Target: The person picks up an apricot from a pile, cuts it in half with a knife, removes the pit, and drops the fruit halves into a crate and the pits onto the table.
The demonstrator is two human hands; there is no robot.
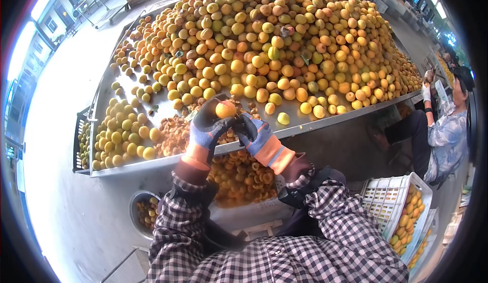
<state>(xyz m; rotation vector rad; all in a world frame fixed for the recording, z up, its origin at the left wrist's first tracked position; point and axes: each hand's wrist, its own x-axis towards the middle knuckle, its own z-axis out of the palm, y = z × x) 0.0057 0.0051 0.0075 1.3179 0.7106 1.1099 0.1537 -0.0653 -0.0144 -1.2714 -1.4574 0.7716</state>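
My left hand (207, 126), in a dark-palmed work glove with an orange cuff, grips a yellow-orange apricot (225, 109) above the table's near edge. Close beside it is my right hand (257, 136), gloved the same way, its fingers closed near the fruit. Whatever those fingers may hold is hidden. Beyond both hands a large heap of apricots (239, 44) covers much of the metal table. Brownish fruit pieces or pits (175, 134) lie left of my hands. Directly below, a container holds split apricots (243, 179).
A separate group of yellow apricots (119, 135) sits at the table's left corner, near a black crate (81, 140). A metal bucket (137, 213) with small contents stands lower left. White crates (389, 199) of apricots stand lower right. Another person (447, 135) sits at the right.
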